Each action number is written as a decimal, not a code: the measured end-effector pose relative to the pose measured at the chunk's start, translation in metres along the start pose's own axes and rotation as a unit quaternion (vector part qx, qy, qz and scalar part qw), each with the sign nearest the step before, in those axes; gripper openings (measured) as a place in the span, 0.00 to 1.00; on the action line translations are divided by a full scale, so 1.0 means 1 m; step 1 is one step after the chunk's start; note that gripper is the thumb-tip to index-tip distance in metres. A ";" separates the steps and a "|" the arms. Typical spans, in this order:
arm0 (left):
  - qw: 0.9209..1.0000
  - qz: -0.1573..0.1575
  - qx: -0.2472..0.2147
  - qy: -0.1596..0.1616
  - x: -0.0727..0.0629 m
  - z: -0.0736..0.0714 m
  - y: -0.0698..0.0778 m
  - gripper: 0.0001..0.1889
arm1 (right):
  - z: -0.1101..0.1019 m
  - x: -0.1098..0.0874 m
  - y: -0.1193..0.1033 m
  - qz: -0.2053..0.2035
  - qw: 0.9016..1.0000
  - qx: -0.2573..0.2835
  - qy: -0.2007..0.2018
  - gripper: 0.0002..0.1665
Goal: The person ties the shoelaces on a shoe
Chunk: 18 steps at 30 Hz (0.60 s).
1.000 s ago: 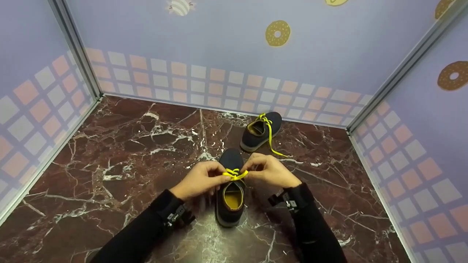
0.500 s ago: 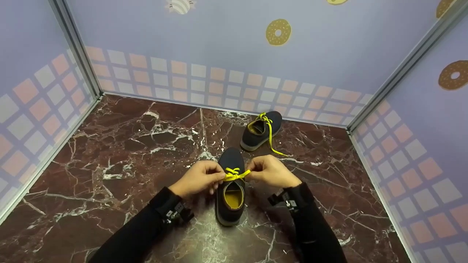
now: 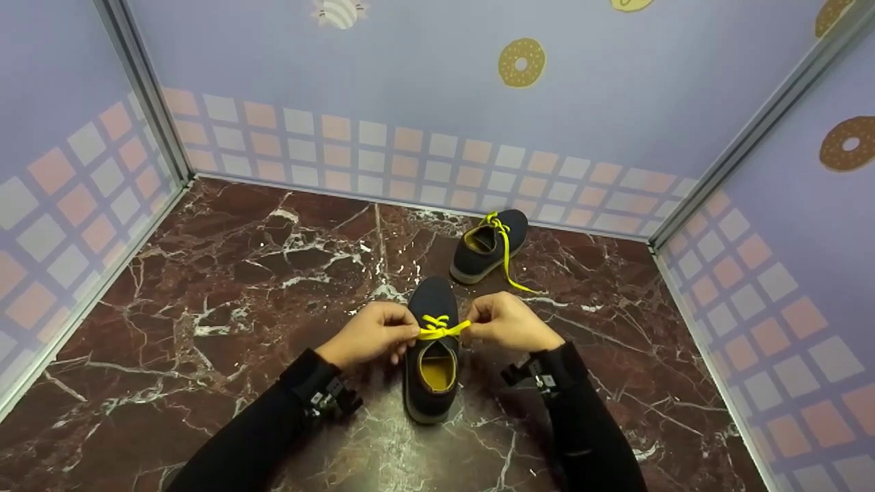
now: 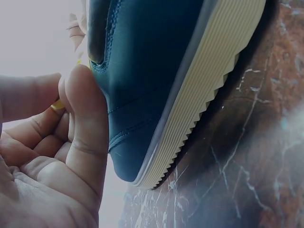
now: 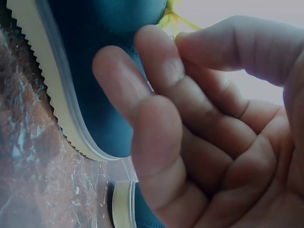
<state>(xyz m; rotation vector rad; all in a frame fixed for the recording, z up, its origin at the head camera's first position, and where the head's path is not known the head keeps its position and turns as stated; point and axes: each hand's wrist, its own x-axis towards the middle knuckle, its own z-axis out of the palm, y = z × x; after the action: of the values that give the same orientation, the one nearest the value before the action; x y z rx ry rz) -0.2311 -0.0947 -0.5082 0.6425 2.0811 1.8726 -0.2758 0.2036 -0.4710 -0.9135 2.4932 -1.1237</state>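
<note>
A dark shoe (image 3: pixel 432 295) with a yellow lining stands upright on the floor, its toe pointing away from me. Across its front runs a yellow shoelace (image 3: pixel 441 331), knotted at the middle with an end or loop drawn out to each side. My left hand (image 3: pixel 369 335) pinches the left part between thumb and forefinger; a bit of the shoelace (image 4: pixel 58 104) shows there in the left wrist view. On the other side, my right hand (image 3: pixel 509 322) pinches the right part, its remaining fingers loosely curled beside the shoe (image 5: pixel 90 90) in the right wrist view.
A second dark shoe (image 3: pixel 472 265) stands farther back to the right, near the wall, one end of its yellow shoelace (image 3: pixel 506 260) trailing onto the floor. Panel walls (image 3: pixel 410 82) enclose the reddish marbled floor (image 3: pixel 239 294) at the back and both sides.
Both hands have drawn slightly apart, pulling the yellow shoelace outward to each side. The knot looks flatter and tighter than a second ago. Neither shoe has visibly shifted.
</note>
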 end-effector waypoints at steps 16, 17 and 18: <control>1.000 0.004 0.011 -0.006 -0.003 0.002 0.004 0.10 | 0.004 0.002 0.006 -0.017 0.997 0.075 -0.016 0.02; 1.000 0.006 0.013 -0.008 -0.003 0.003 0.004 0.10 | 0.005 0.002 0.006 -0.020 0.997 0.077 -0.017 0.02; 1.000 0.009 0.017 -0.009 -0.002 0.003 0.004 0.11 | 0.006 0.002 0.005 -0.022 0.996 0.081 -0.018 0.02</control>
<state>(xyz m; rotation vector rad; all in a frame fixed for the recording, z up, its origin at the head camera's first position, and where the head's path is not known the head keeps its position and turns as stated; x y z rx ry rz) -0.2267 -0.0928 -0.5045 0.6862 2.1064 1.8382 -0.2770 0.2010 -0.4792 -0.9382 2.3244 -1.2912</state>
